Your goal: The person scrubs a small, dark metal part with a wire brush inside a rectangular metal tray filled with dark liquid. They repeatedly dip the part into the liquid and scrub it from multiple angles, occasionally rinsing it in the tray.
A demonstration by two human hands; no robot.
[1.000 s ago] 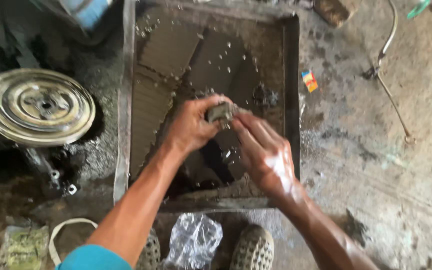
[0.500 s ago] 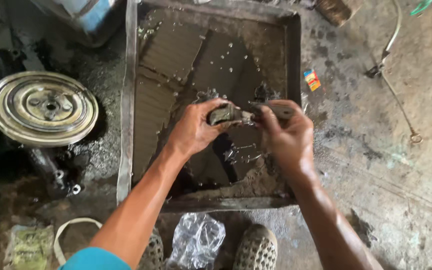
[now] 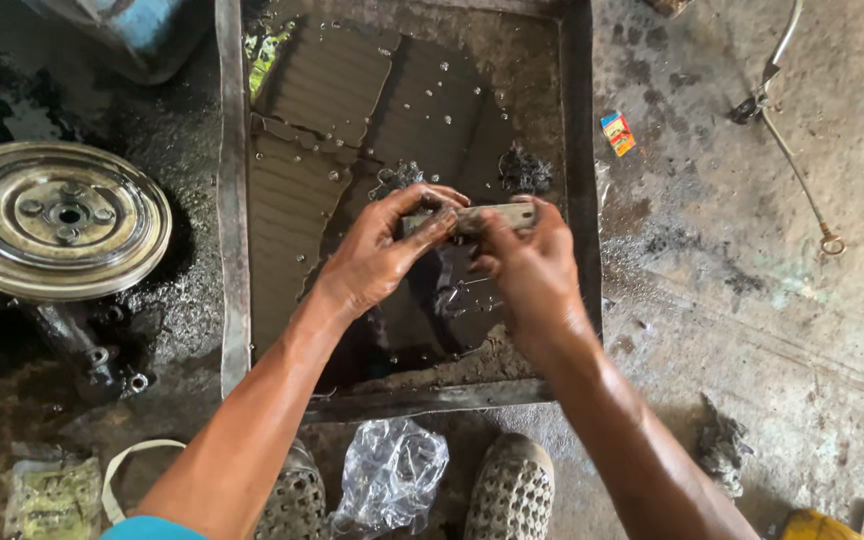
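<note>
Head view, looking down into a shallow square metal tray (image 3: 235,250) holding dark oily liquid.

Left hand (image 3: 377,255) over tray centre, fingers curled around the near end of a small grimy metal part (image 3: 472,218). Right hand (image 3: 527,268) closed on the part's other end, thumb and fingers pinched at it. Part held between both hands, just above the liquid, roughly level, lying left to right.

Inside tray, beyond the hands: two dark clumps of dirt-caked bits, wet droplets across the ribbed floor.

Left of tray: round silver pulley disc (image 3: 57,220) lying flat on blackened ground. Beyond tray's far left corner: part of a blue and grey container (image 3: 132,25), cut off by the frame.

Right of tray: small rectangular packet (image 3: 618,133), red, yellow and blue, flat on concrete; farther right, thin metal rod with ring end (image 3: 802,185).

Near side of tray: crumpled clear plastic bag (image 3: 389,475) between two perforated shoes (image 3: 507,490); at the near left, a green-yellow printed pouch (image 3: 47,495) and a white strap loop beside it.
</note>
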